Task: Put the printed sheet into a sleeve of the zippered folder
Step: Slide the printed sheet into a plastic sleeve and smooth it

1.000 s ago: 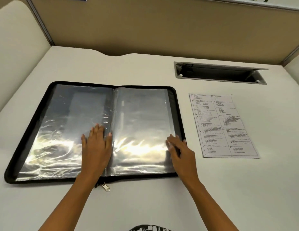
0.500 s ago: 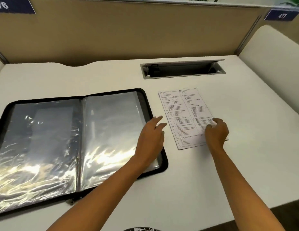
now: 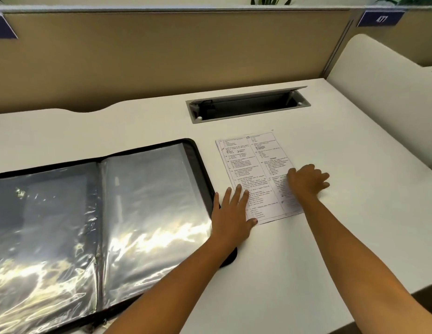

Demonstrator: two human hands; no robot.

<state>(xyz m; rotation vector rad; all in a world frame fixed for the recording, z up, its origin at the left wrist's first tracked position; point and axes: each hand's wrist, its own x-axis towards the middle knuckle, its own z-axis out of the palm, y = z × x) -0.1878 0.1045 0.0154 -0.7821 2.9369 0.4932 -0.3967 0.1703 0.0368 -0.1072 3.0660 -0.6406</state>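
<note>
At the left, the zippered folder (image 3: 99, 225) lies open flat on the tabletop (image 3: 354, 237), its 2 clear sleeves (image 3: 152, 201) facing up, ready to take a page. Just beside its right edge, the left hand (image 3: 231, 213) rests flat with fingers (image 3: 237, 192) spread and released, their tips on the printed sheet (image 3: 253, 169), likely to pin it. The sheet lies flat on the tabletop, outside the folder. Further right, the right hand (image 3: 306, 180) presses on the sheet's right edge, fingers loosely curled, grasping nothing yet, probably working to lift that edge.
</note>
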